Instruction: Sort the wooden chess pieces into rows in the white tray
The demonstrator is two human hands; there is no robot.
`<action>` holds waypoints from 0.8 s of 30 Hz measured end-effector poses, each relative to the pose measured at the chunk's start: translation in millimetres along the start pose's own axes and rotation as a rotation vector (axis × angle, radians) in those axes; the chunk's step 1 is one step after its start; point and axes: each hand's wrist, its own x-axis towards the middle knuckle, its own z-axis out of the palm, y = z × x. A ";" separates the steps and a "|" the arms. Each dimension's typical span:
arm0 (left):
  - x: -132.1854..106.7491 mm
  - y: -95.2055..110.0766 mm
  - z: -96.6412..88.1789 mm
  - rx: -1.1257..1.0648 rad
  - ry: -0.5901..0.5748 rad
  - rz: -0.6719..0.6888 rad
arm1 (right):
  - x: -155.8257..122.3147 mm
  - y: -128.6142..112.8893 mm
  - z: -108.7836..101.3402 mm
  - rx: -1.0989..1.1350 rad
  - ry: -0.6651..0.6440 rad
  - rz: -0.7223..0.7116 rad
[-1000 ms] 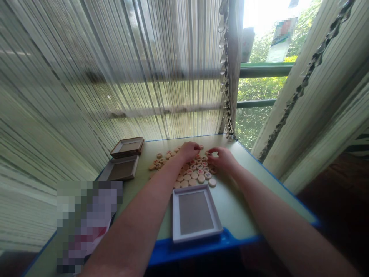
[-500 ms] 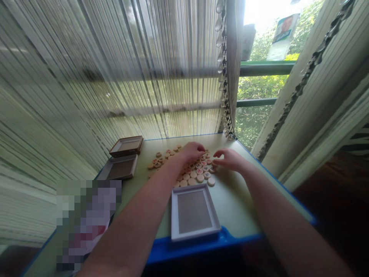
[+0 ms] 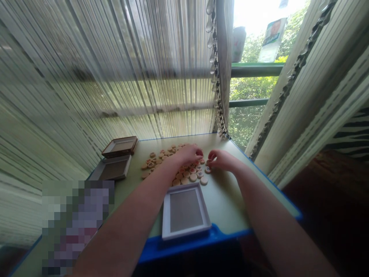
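Observation:
Many round wooden Chinese chess pieces (image 3: 193, 177) lie in a loose pile in the middle of the table, some face up with red or dark characters, others blank. My left hand (image 3: 191, 154) reaches over the pile with fingers curled and tips pressed together at its right side; whatever they hold is hidden. At the right edge of the pile, my right hand (image 3: 221, 159) has thumb and fingers closed on one Chinese chess piece (image 3: 209, 162). Just below those fingertips sits a piece with a dark character (image 3: 208, 169), apart from the others.
A shallow white box tray (image 3: 166, 215) sits at the table's near edge. Another tray (image 3: 127, 168) and a brown-edged box (image 3: 135, 145) stand at the far left. A pixelated item (image 3: 83, 223) lies front left. Stringed curtains (image 3: 161, 69) hang behind the blue-edged table (image 3: 230, 215).
The view has swung slightly right. My right fingers have closed on a piece at the pile's edge, and a dark-lettered piece beside it now stands apart. My left hand stays over the pile.

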 end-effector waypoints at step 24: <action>-2.8 -1.9 13.1 -0.154 0.006 -0.033 | -6.0 6.7 -8.4 0.075 -0.100 -0.090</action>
